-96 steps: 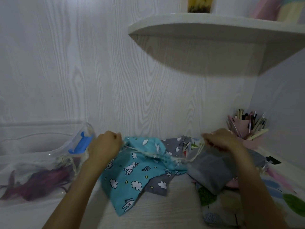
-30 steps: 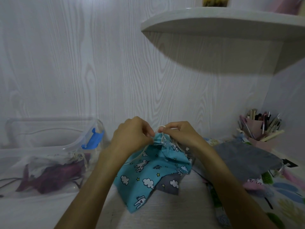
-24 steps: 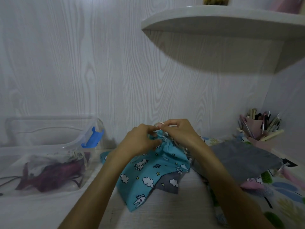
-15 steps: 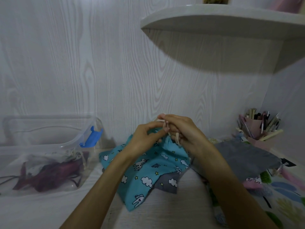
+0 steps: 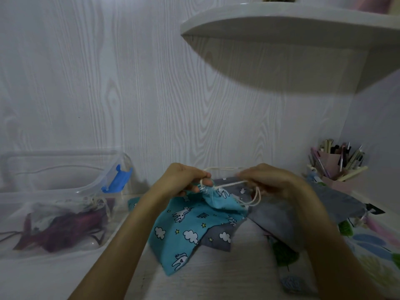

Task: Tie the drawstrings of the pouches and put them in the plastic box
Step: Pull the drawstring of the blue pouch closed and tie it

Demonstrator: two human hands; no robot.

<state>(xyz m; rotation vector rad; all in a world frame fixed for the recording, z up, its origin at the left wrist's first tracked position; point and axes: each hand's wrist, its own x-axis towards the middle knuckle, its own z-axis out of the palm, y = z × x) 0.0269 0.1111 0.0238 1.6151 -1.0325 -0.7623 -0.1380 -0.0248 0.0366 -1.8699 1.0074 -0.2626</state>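
A turquoise pouch [image 5: 186, 226] printed with unicorns and clouds lies on the white desk, its neck gathered tight. Its cream drawstring [image 5: 225, 169] runs in loops between my hands. My left hand [image 5: 184, 180] pinches one strand just left of the gathered neck. My right hand [image 5: 272, 180] grips the other strands to the right of it. A grey pouch with clouds [image 5: 220, 237] lies under the turquoise one, and a plain grey pouch [image 5: 303, 211] sits under my right forearm. The clear plastic box [image 5: 65, 198] stands at the left, holding a dark purple pouch [image 5: 65, 228].
The box's blue latch [image 5: 116, 178] sticks up on its near-right corner. A pink pen holder [image 5: 337, 167] full of pens stands at the back right. Floral pouches [image 5: 372, 252] lie at the right edge. A white shelf [image 5: 303, 29] hangs overhead.
My hands were bunched together at the pouch's neck; they have now drawn apart sideways, stretching the drawstring between them.
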